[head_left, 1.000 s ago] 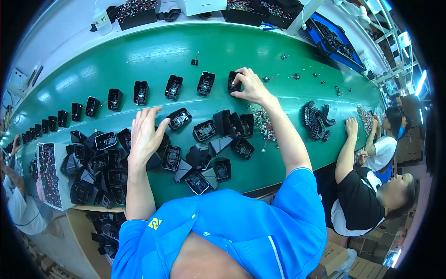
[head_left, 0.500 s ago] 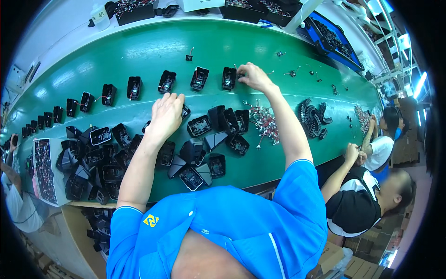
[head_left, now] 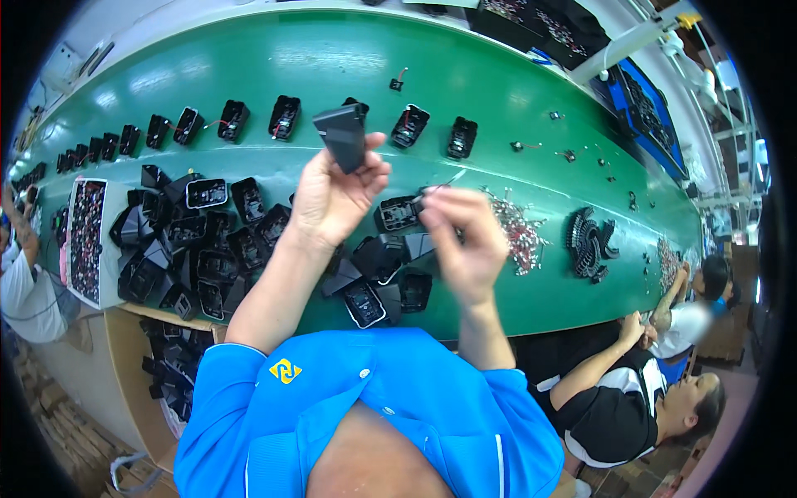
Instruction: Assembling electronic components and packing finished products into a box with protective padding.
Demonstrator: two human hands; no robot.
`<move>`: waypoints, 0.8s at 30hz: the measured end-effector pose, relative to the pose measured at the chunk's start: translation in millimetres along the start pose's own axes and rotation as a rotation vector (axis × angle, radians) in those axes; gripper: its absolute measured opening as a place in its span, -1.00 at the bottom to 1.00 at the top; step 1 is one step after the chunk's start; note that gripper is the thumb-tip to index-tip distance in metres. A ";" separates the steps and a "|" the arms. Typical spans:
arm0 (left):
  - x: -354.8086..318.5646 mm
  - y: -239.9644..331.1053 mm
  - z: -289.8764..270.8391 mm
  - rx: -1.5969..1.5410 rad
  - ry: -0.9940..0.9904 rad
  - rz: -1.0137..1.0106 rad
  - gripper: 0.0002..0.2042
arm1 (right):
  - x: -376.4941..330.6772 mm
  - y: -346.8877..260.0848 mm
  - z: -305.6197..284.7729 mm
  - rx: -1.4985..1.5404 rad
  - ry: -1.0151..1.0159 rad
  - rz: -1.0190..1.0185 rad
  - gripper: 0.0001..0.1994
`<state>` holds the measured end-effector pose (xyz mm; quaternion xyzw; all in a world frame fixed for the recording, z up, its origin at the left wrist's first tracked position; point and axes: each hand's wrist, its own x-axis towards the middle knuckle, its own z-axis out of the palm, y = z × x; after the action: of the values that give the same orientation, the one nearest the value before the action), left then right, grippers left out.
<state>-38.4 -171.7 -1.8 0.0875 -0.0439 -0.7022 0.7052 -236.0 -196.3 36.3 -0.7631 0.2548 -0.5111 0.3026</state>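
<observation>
Green bench (head_left: 498, 70) | white box (head_left: 111, 249): small parts (head_left: 85, 236) | left hand (head_left: 336, 197): black housing (head_left: 344, 137)

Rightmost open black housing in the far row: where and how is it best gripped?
Probably by the long side walls of the rightmost housing, coming from above: it sits open side up, narrower across than along, and the neighbouring housing on its left stands apart from it.

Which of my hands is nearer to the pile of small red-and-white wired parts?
Right. Your right hand is just left of the pile; your left hand is farther left, holding a black plastic housing.
</observation>
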 end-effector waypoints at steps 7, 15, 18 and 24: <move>-18.8 -4.2 13.3 -0.101 0.029 -0.003 -0.58 | -29.2 -16.3 51.4 0.199 -0.208 -0.018 -0.77; -23.4 0.9 1.5 -0.132 -0.123 0.012 -0.53 | -33.3 -26.5 60.9 0.514 -0.187 0.353 -0.79; -24.9 -0.1 -0.9 -0.091 -0.066 0.101 -0.49 | -26.2 -17.6 55.8 0.230 -0.328 -0.001 -0.78; -35.2 -10.2 34.8 0.165 0.141 0.178 -0.49 | -2.1 -14.0 47.5 0.177 -0.120 -0.004 -0.80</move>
<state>-55.2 -138.7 32.6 0.1902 -0.0595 -0.6231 0.7563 -191.2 -175.6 31.1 -0.7632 0.1883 -0.4855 0.3825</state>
